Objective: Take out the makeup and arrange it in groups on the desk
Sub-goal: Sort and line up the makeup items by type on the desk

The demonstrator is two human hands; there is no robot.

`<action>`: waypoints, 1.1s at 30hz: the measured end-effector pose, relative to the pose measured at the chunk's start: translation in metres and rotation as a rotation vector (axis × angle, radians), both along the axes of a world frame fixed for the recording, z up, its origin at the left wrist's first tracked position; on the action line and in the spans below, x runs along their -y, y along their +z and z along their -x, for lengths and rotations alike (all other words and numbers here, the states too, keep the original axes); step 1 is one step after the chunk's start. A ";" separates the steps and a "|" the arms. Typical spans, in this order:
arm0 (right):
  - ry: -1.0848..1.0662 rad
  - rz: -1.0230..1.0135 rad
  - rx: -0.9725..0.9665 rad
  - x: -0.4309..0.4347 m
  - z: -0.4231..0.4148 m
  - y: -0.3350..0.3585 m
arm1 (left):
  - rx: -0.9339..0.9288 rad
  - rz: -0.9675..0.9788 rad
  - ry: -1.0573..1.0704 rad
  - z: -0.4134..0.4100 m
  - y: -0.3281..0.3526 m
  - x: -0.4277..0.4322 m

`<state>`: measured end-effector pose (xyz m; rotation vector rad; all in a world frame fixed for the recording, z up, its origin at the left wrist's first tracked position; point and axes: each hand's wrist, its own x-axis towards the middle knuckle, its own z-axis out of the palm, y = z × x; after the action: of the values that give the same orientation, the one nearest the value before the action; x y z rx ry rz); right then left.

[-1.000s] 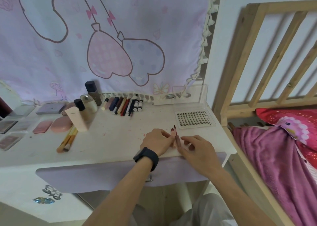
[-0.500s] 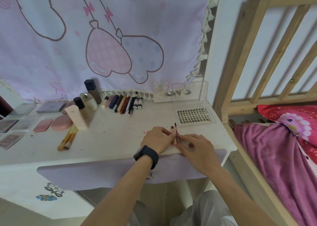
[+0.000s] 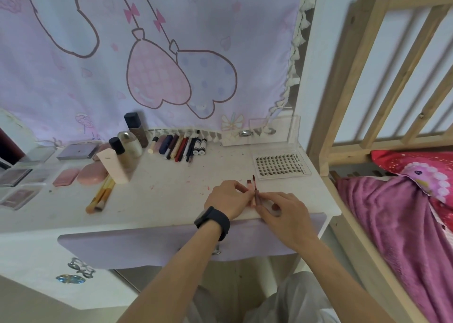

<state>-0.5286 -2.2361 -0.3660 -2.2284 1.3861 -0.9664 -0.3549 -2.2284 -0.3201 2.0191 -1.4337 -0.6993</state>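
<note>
Near the front right edge of the white desk (image 3: pixel 171 195), both my hands meet over two thin makeup sticks. My left hand (image 3: pixel 226 197), with a dark watch on its wrist, pinches a pale pink stick (image 3: pixel 250 185). My right hand (image 3: pixel 282 208) pinches a dark red stick (image 3: pixel 255 184) right beside it. Both sticks lie pointing away from me, side by side. A row of pens and tubes (image 3: pixel 179 147) lies at the back. Bottles (image 3: pixel 127 146) stand left of them, and brushes (image 3: pixel 100 195) lie further forward.
A clear lash tray (image 3: pixel 279 165) sits just beyond my hands. Compacts and palettes (image 3: pixel 66 175) fill the desk's left part. A clear box (image 3: pixel 259 132) stands against the cloth backdrop. A wooden bed frame (image 3: pixel 343 102) with pink bedding borders the desk on the right.
Both hands stay at the same spot, with small finger shifts around the two sticks. The view has tilted slightly.
</note>
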 end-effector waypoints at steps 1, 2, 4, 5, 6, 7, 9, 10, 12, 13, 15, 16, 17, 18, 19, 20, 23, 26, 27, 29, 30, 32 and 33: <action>0.003 0.000 0.010 0.000 0.000 0.000 | 0.001 0.002 -0.001 0.000 0.000 0.000; 0.006 0.001 0.019 -0.001 0.000 0.000 | 0.002 0.002 -0.002 0.000 0.000 0.000; 0.007 0.005 0.018 -0.002 0.000 0.001 | 0.006 0.001 -0.005 0.000 0.000 0.000; 0.008 0.005 0.012 -0.002 0.000 0.001 | 0.007 0.001 -0.006 0.000 0.001 0.000; 0.009 0.005 0.009 -0.002 0.000 0.001 | 0.008 -0.001 -0.008 0.000 0.001 0.000; 0.010 0.004 0.009 -0.003 0.000 0.002 | 0.009 -0.003 -0.011 0.000 0.001 0.000; 0.009 -0.005 0.012 -0.004 0.001 0.003 | 0.006 -0.003 -0.015 -0.001 0.000 -0.001; 0.012 -0.007 0.013 -0.004 0.001 0.003 | 0.002 -0.001 -0.018 -0.001 0.000 -0.001; 0.017 -0.010 0.030 -0.005 0.004 0.002 | -0.008 0.004 -0.032 -0.004 0.000 -0.001; 0.012 -0.006 0.042 -0.005 0.006 0.001 | -0.015 0.008 -0.040 -0.008 0.001 0.000; -0.042 0.082 0.038 -0.003 0.011 -0.004 | -0.030 0.013 -0.047 -0.017 0.003 0.003; -0.090 0.152 0.018 -0.001 0.014 -0.007 | -0.033 0.017 -0.045 -0.024 0.005 0.005; -0.147 0.218 -0.014 0.002 0.017 -0.009 | -0.025 0.024 -0.036 -0.031 0.006 0.009; -0.199 0.269 -0.049 0.005 0.019 -0.011 | -0.001 0.033 -0.023 -0.039 0.008 0.013; -0.236 0.301 -0.085 0.007 0.021 -0.013 | 0.035 0.045 -0.006 -0.046 0.011 0.017; -0.251 0.325 -0.118 0.009 0.022 -0.016 | 0.080 0.062 0.011 -0.053 0.013 0.022; -0.259 0.417 -0.165 0.012 0.021 -0.027 | 0.290 0.133 0.030 -0.072 0.019 0.044; -0.283 0.461 -0.169 0.016 0.019 -0.036 | 0.567 0.157 0.028 -0.090 0.019 0.068; -0.294 0.471 -0.166 0.017 0.019 -0.038 | 0.646 0.145 0.021 -0.094 0.018 0.076; -0.309 0.490 -0.162 0.019 0.018 -0.041 | 0.761 0.106 -0.003 -0.102 0.015 0.089; -0.309 0.499 -0.161 0.019 0.018 -0.042 | 0.808 0.087 -0.017 -0.105 0.013 0.094; -0.304 0.506 -0.159 0.019 0.018 -0.043 | 0.906 0.056 -0.047 -0.108 0.009 0.101; -0.304 0.507 -0.156 0.019 0.018 -0.043 | 0.952 0.055 -0.056 -0.108 0.007 0.103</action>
<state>-0.5469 -2.2554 -0.4094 -2.5377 1.7419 -1.4048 -0.2472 -2.3311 -0.3135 2.3827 -1.9601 0.3732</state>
